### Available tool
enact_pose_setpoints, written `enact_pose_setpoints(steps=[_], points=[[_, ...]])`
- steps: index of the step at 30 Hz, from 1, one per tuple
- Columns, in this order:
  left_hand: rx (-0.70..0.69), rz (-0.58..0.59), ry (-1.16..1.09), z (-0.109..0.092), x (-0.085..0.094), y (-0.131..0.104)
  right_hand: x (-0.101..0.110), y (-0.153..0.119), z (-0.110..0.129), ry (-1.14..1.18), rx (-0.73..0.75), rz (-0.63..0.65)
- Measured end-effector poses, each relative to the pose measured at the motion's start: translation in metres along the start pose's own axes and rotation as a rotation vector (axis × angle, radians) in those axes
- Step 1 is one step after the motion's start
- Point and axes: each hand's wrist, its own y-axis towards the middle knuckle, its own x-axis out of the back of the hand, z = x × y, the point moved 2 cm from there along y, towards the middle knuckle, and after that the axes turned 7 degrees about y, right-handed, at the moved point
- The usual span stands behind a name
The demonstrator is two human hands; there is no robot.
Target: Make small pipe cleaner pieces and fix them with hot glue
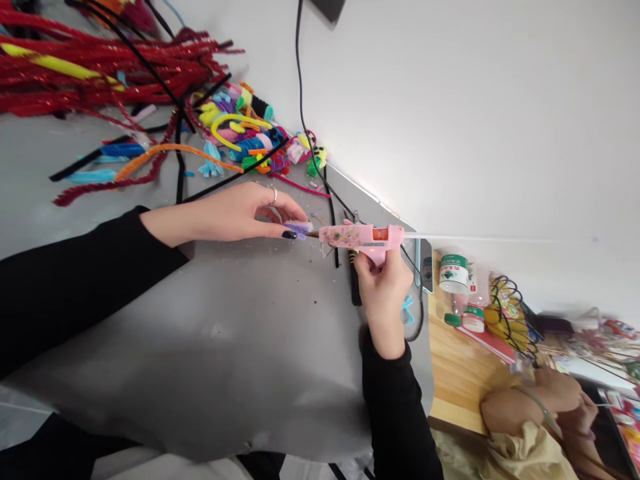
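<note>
My left hand (255, 213) pinches a small fuzzy purple piece (299, 229) between thumb and fingers, above the grey mat. My right hand (383, 280) is wrapped round the handle of a pink glue gun (350, 235). The gun's nozzle points left and meets or nearly meets the purple piece; I cannot tell if they touch. A long clear glue stick (500, 237) sticks out of the gun's back end. Beneath the gun lies a dark-handled tool (355, 283), partly hidden by the gun and my right hand.
Red tinsel pipe cleaners (125, 67) lie in a bundle at upper left, beside small colourful pipe-cleaner pieces (250, 133). A black cord (301, 87) crosses the grey mat (250, 347). Right, plastic bottles (453, 273) rest on a wooden surface near another person's arm (510, 400).
</note>
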Motion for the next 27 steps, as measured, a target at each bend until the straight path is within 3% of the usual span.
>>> enact_pose_setpoints(steps=[11,17,27], points=[[-0.003,0.015,-0.062,0.003,-0.005,0.003,0.0,0.0,0.0,0.012,0.0,0.013],[0.001,-0.04,-0.04,0.001,-0.01,0.004,-0.001,-0.001,0.0,-0.003,-0.001,0.036],[0.001,-0.074,-0.028,-0.002,-0.009,0.002,0.0,0.0,0.001,0.012,0.034,-0.024]])
